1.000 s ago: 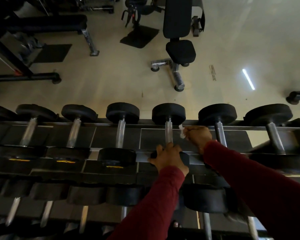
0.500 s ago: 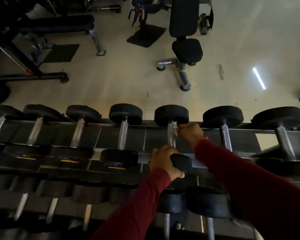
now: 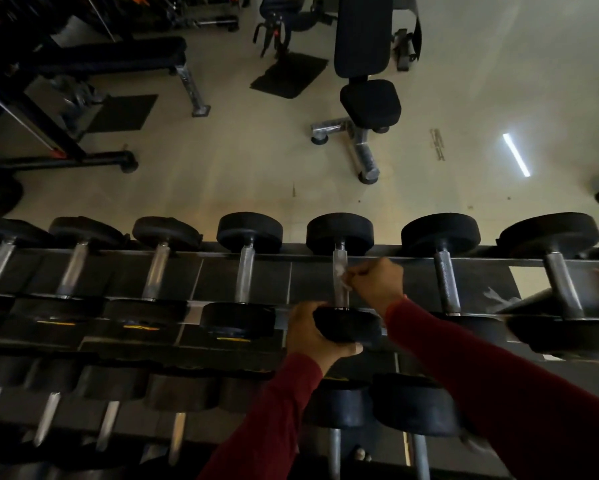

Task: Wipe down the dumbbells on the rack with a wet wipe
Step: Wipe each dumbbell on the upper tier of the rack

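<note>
A row of black dumbbells with steel handles lies across the top shelf of the rack (image 3: 377,259). My left hand (image 3: 313,336) grips the near head of one dumbbell (image 3: 339,233) in the middle. My right hand (image 3: 376,282) pinches a small white wet wipe (image 3: 341,271) and holds it against that dumbbell's steel handle, about halfway along. Both arms wear dark red sleeves.
More dumbbells fill the lower shelf (image 3: 187,393) under my arms. Neighbouring dumbbells (image 3: 441,233) sit close on both sides. Beyond the rack, on the pale floor, stand an adjustable bench (image 3: 369,98), a flat bench (image 3: 118,57) and a floor mat (image 3: 289,74).
My right hand with the wipe has moved from the gap beside the handle onto the handle and slid along it. My left hand shifted its hold on the near head.
</note>
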A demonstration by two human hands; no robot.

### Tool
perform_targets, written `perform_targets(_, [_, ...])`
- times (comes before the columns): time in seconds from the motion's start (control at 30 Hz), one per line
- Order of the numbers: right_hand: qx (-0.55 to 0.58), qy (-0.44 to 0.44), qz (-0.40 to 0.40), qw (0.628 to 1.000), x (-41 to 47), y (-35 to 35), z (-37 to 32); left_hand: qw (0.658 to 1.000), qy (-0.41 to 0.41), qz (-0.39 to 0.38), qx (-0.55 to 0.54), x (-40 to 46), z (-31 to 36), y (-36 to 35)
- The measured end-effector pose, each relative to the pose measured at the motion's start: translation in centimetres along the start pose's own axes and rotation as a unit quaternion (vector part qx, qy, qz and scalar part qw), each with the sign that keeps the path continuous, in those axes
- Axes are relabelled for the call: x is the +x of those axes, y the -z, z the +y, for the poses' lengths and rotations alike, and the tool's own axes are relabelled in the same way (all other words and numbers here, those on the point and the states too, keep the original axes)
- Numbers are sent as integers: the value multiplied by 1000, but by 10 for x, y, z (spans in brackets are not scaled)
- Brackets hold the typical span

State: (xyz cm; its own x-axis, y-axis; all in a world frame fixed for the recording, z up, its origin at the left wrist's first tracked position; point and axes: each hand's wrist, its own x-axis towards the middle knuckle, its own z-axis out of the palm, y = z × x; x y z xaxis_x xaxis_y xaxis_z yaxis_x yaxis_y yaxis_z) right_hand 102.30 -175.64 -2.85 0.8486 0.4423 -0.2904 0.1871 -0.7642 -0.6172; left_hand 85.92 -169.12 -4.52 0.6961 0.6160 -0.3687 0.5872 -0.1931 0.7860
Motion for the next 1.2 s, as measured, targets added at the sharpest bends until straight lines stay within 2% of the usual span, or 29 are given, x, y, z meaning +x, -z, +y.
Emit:
perform_targets(0.07, [12, 37, 67, 997, 9, 1, -16, 999, 14, 18, -41, -3, -10, 3])
perform_targets(0.17, [14, 66, 87, 994, 17, 4, -28, 997, 21, 25, -76, -4, -16, 7])
perform_targets(0.27, [-50, 128, 53, 989, 11, 7, -25, 996, 28, 12, -88, -3, -18, 9])
perform_targets(0.33, [-116, 161, -6, 980, 5, 3, -19, 995, 30, 15, -95, -5, -19, 8])
perform_targets(0.47, [-168, 144, -55, 974, 5, -11, -14, 993, 35, 19, -110, -8, -20, 9])
perform_targets(0.57, [-262, 205, -36, 942, 16, -11, -30, 992, 39, 6, -121, -9, -17, 11])
perform_targets(0.7, [-373, 238, -30, 896, 20, -11, -68, 992, 42, -17, -114, -5, -17, 15])
perform_targets(0.83, [-477, 208, -67, 851, 8, -22, -75, 994, 47, -47, -86, -2, -19, 25])
perform_targets(0.87, [-483, 193, -83, 850, 2, -24, -74, 995, 43, -52, -78, -1, -19, 28])
perform_targets(1.0, [-404, 107, -114, 901, -4, -4, -61, 996, 28, -62, -58, -2, -11, 43])
perform_targets(1.03, [-355, 65, -120, 925, -5, 6, -53, 996, 25, -58, -55, -2, -7, 47])
perform_targets(1.07, [-253, 17, -120, 960, -9, 16, -44, 997, 21, -56, -56, -4, -4, 50])
perform_targets(1.1, [-90, -41, -113, 989, -15, 25, -34, 996, 18, -55, -61, -5, 0, 52])
perform_targets(1.13, [105, -90, -106, 985, -22, 33, -25, 997, 10, -47, -65, -7, 5, 54])
perform_targets(1.2, [390, -163, -79, 903, -39, 52, -9, 998, -30, -16, -52, -11, 14, 52])
